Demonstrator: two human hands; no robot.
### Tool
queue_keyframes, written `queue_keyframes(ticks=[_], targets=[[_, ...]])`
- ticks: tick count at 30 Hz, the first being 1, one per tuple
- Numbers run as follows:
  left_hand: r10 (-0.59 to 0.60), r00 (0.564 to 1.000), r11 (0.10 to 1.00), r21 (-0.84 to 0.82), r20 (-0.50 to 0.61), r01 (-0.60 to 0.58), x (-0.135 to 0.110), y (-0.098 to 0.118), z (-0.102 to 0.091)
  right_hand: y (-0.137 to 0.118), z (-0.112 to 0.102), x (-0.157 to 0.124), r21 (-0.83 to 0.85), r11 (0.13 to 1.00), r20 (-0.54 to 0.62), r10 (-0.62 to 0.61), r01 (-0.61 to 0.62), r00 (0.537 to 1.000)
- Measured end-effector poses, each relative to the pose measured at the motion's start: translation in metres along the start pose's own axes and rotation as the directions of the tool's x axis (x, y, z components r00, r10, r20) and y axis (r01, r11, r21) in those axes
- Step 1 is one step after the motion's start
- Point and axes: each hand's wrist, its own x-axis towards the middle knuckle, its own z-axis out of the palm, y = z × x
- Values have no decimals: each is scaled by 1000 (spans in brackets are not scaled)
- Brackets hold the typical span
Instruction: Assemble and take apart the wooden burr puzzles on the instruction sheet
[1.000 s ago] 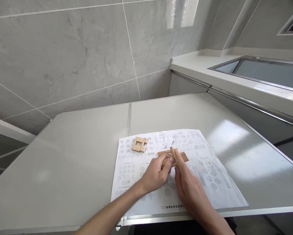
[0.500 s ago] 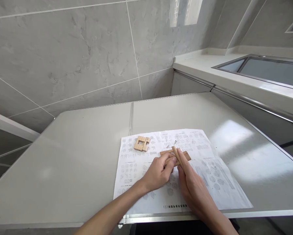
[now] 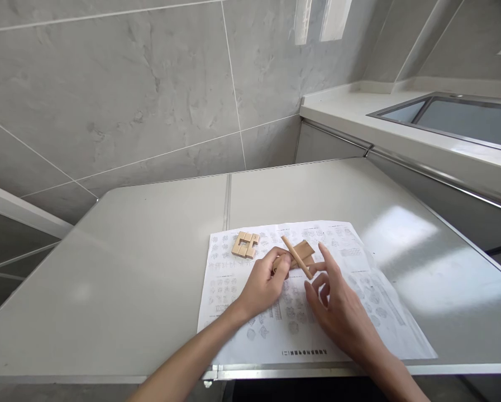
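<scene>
My left hand (image 3: 263, 285) pinches a cluster of brown wooden puzzle pieces (image 3: 303, 252), lifted a little above a printed instruction sheet (image 3: 351, 290). A long wooden stick (image 3: 295, 257) lies slanted across the cluster. Just right of the cluster is my right hand (image 3: 338, 304), fingers spread, the forefinger stretched toward the stick, holding nothing. A light wooden block of several joined pieces (image 3: 245, 244) lies on the sheet's upper left, apart from both hands.
The sheet lies on a grey table (image 3: 128, 268) with a seam down its middle, near the front edge. A tiled wall rises behind. At the right stands a higher counter (image 3: 359, 114) with a steel sink (image 3: 463, 120).
My right hand has let go of the stick and opened, drawing back slightly. The left hand has turned the wooden cluster and raised it a little. The camera has shifted slightly.
</scene>
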Motion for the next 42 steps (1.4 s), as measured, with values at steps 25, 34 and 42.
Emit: queue_keyframes(ticks=[25,34,42], targets=[[47,998,994,101,-47,-42,3,1,-7,14,-34,39,-5,981,52,195,-195,979],[-38,981,999,26,192,33,2,5,-9,12,-72,45,572,728,99,397,-379,913],[-81,922,987,-101,379,129,4,6,-15,-15,-71,35,644,571,413,301,-509,860]])
